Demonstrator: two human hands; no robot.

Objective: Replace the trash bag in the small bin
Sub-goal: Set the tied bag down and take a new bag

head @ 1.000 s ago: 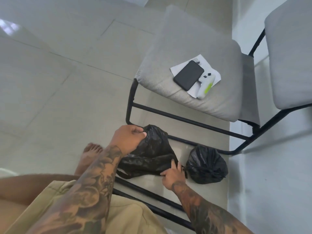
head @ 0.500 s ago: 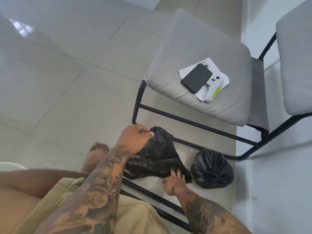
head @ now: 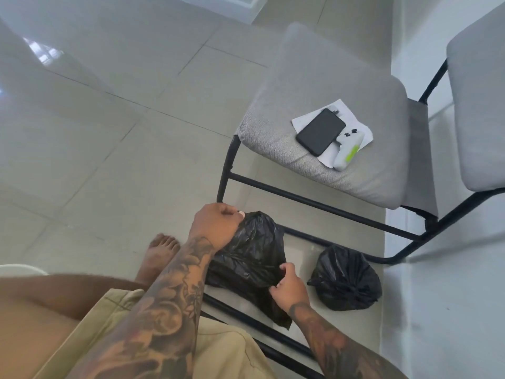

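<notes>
A black trash bag drapes over something low on the floor between the chair frames; the bin itself is hidden under it. My left hand grips the bag's far upper edge with curled fingers. My right hand pinches the bag's near right edge, where a loose flap hangs down. A second black bag, tied shut and full, sits on the floor just to the right.
A grey cushioned chair with a black metal frame stands behind the bags, with a phone, papers and a white device on its seat. Another black frame bar runs near my knees. My bare foot is at the left. A white wall is at the right.
My right hand has shifted right and down along the bag's near edge and now pinches it, pulling a flap downward. My left hand keeps its grip on the far edge.
</notes>
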